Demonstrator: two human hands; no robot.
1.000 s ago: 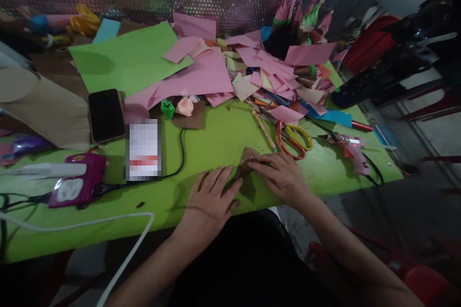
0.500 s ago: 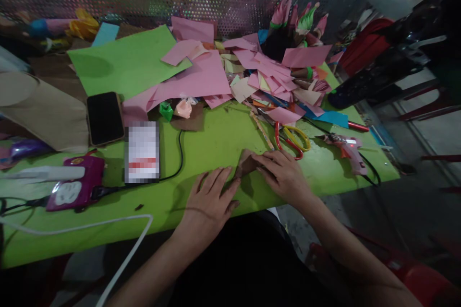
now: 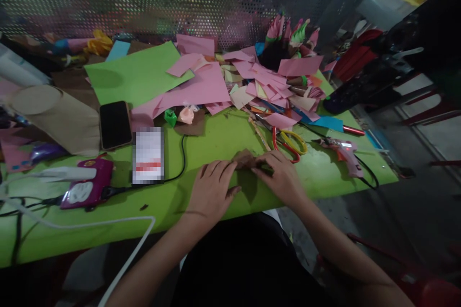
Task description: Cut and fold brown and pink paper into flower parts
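Observation:
A small brown piece of folded paper [image 3: 245,159] lies on the green table [image 3: 216,139] near its front edge. My left hand [image 3: 212,191] lies flat on the table, fingers stretched toward the paper's left side and touching it. My right hand [image 3: 279,175] rests on the paper's right side, fingers pressing it down. Most of the paper is hidden under the fingers.
Red and yellow scissors [image 3: 288,141] and a pink glue gun [image 3: 344,151] lie to the right. A heap of pink paper pieces [image 3: 266,76] and a green sheet [image 3: 137,74] fill the back. Two phones [image 3: 115,124], a pink charger [image 3: 88,189] and cables sit on the left.
The brown paper's raised flap has been pressed down flat. My left hand slid forward to the paper. The camera view shifted slightly.

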